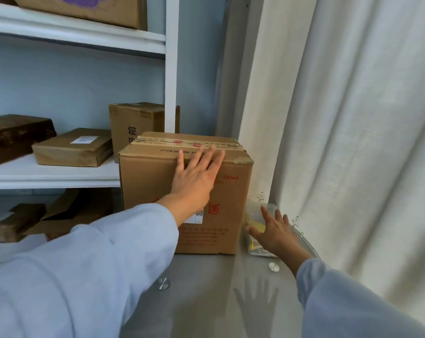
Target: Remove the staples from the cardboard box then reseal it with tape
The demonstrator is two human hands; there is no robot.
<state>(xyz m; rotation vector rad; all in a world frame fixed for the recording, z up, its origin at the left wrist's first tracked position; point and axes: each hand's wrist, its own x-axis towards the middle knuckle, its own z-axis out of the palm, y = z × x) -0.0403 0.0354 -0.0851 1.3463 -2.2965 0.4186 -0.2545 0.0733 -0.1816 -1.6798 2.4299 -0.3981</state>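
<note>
Nearest, two pale-blue sleeves (80, 272) reach forward over a round glass table (206, 289) with small metal studs; the right hand (275, 230) hovers at the near right with its fingers spread apart and straight, over a small clear plastic container (260, 250) holding yellowish items, and whether it touches the container cannot be told; just left of that container the tall brown cardboard box (155, 198) with red print stands upright on the table, its top sealed with printed tape (187, 142); the left hand (194, 179) lies flat against the box's near face, fingers straight and slightly apart, tips reaching the top edge; farther left, white shelves (53, 176) hold other brown parcels (72, 147); a white curtain (352, 118) hangs at the right.
</note>
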